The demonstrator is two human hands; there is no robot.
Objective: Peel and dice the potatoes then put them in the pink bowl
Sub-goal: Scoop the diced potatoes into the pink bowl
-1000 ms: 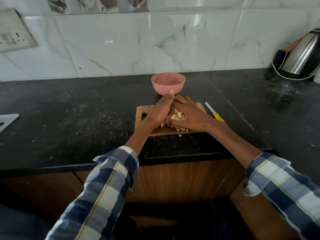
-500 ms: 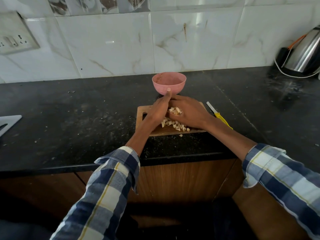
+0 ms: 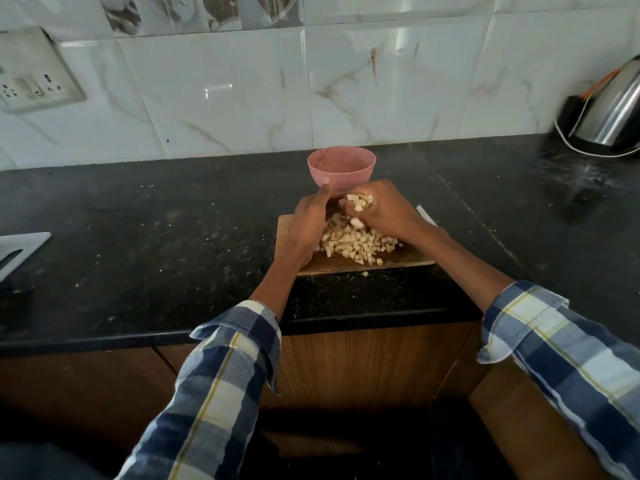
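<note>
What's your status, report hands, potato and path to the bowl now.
Right hand lifting a scoop of diced potato; left hand open beside the pile on the cutting board. Pink bowl just behind, path clear.

We note the wooden cutting board [image 3: 398,263] is largely covered by both hands and the diced potato [image 3: 356,242]. The knife [image 3: 425,214] shows only a sliver behind the right wrist. The kettle [image 3: 613,112] is cut by the right edge, the white object [image 3: 17,249] by the left.
</note>
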